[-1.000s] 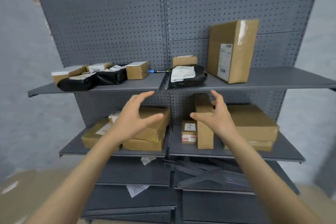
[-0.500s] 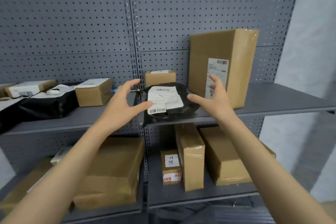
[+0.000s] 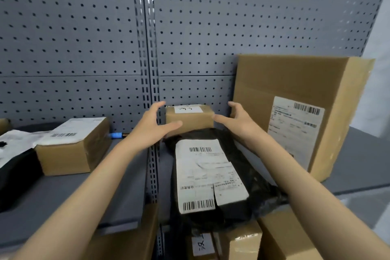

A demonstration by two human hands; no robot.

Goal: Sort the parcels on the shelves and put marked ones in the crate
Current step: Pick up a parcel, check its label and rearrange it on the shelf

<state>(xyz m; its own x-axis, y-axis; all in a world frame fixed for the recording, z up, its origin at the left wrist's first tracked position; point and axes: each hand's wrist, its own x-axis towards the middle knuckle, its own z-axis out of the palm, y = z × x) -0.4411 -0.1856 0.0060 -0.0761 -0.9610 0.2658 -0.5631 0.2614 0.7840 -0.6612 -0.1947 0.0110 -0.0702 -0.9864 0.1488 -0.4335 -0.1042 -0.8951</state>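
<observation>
Up at the shelf's back edge — left hand reaching forward, fingers spread wide, thumb near the small brown parcel. Parcel against the pegboard, behind the black mailer bag. Right hand opposite — fingers wide too, gripping nothing, beside the tall box.

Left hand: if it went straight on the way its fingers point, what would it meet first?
Most likely the left end of the small cardboard box at the back of the shelf; the left hand is open beside it. Depth is unclear, so contact cannot be confirmed.
</observation>
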